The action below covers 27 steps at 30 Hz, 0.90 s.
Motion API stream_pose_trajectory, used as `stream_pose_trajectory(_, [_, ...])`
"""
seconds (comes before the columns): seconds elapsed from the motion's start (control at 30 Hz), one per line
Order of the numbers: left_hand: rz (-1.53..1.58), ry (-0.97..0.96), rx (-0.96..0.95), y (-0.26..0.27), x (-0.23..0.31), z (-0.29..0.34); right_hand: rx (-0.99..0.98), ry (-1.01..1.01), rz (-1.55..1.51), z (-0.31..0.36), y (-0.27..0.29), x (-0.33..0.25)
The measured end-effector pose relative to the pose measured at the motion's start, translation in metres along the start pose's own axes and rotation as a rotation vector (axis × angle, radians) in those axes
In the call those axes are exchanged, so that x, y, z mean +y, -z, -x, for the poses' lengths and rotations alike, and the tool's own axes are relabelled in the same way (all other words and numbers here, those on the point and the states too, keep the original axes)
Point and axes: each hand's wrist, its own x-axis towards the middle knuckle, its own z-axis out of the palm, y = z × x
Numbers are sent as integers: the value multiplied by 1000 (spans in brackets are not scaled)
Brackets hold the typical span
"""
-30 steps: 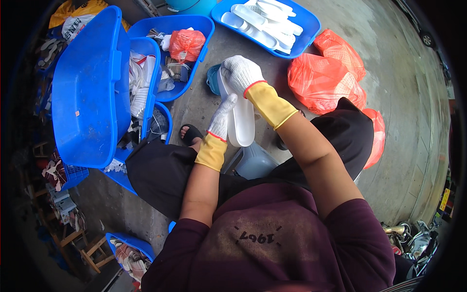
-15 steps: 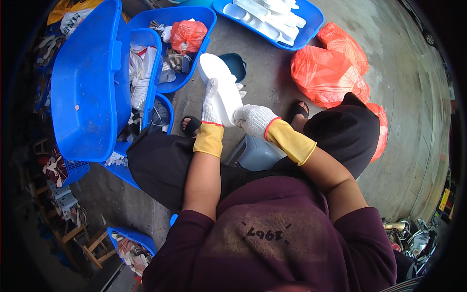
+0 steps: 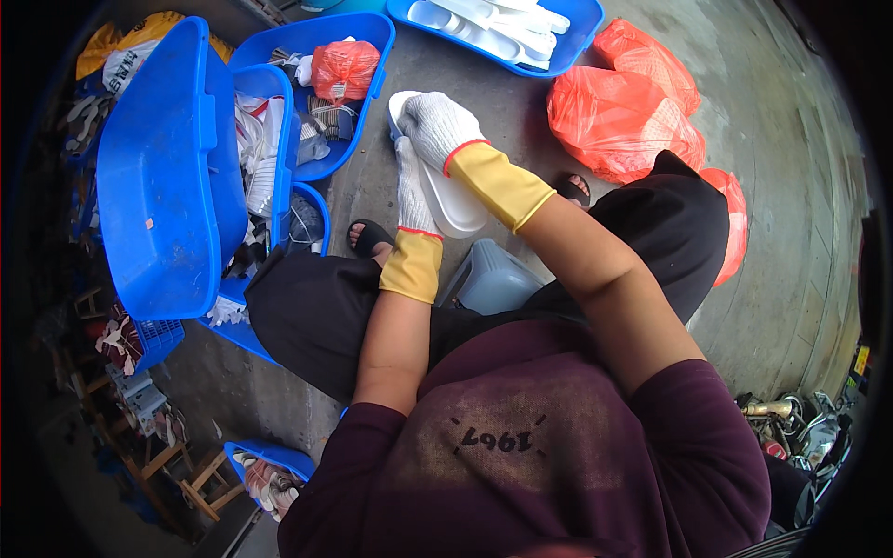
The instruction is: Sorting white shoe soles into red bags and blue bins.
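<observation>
A long white shoe sole with a raised rim is held over the gap between my knees, tilted toward the upper left. My left hand, in a white knit glove with a yellow cuff, grips it along its left side. My right hand, gloved the same way, is closed over the sole's far end. Its curled fingers hide whatever may be inside them.
Several white soles fill a blue tub ahead. Orange plastic bags lie to the right. Blue tubs with mixed items stand at the left. A grey-blue plastic stool is between my legs, near my sandalled feet.
My right hand has moved from the sole's near end up to its far end. The sole's near end has swung slightly to the right. The view has shifted slightly.
</observation>
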Motion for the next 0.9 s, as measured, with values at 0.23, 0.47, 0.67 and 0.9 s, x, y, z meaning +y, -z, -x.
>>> stream_pose_trajectory(0.23, [16,-99,-8,-5,15,9,-230,68,-46,118,20,-9])
stream_pose_trajectory(0.47, [-165,50,-124,-2,7,2,-271,69,452,96,45,10])
stream_pose_trajectory(0.67, [-256,135,89,-10,-23,6,-200,-153,402,-10,61,30])
stream_pose_trajectory(0.9, [-191,113,76,1,-24,-5,52,104,-47,43,19,36])
